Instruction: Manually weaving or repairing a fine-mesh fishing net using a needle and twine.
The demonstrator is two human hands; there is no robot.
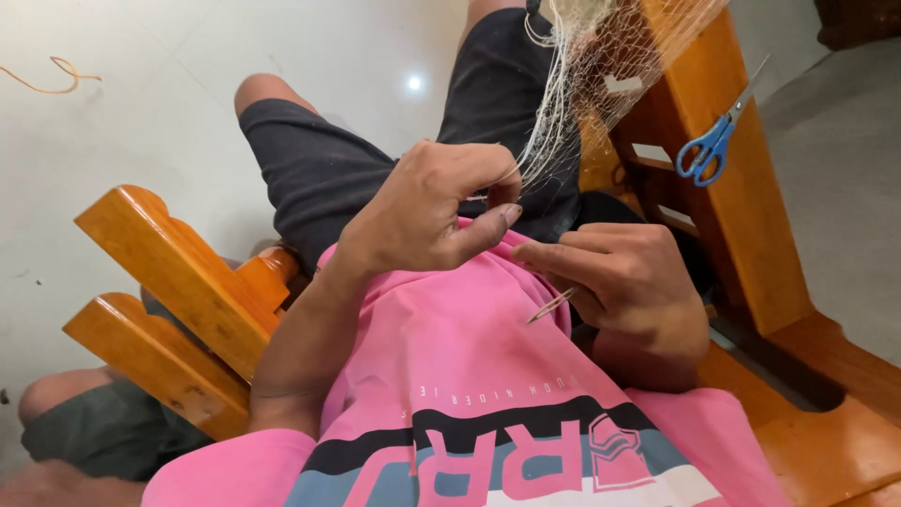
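Here left hand (427, 211) pinches net (572, 84); right hand (624, 277) grips needle (551, 306)

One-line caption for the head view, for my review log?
Seated on a wooden chair, the left hand pinches pale netting, the right hand holds a thin netting needle; blue-handled scissors lie nearby.

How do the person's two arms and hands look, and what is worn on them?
The left hand and right hand are bare: no gloves, rings or watch show. Both forearms are uncovered. A pink short sleeve with dark and grey stripes shows at the left arm.
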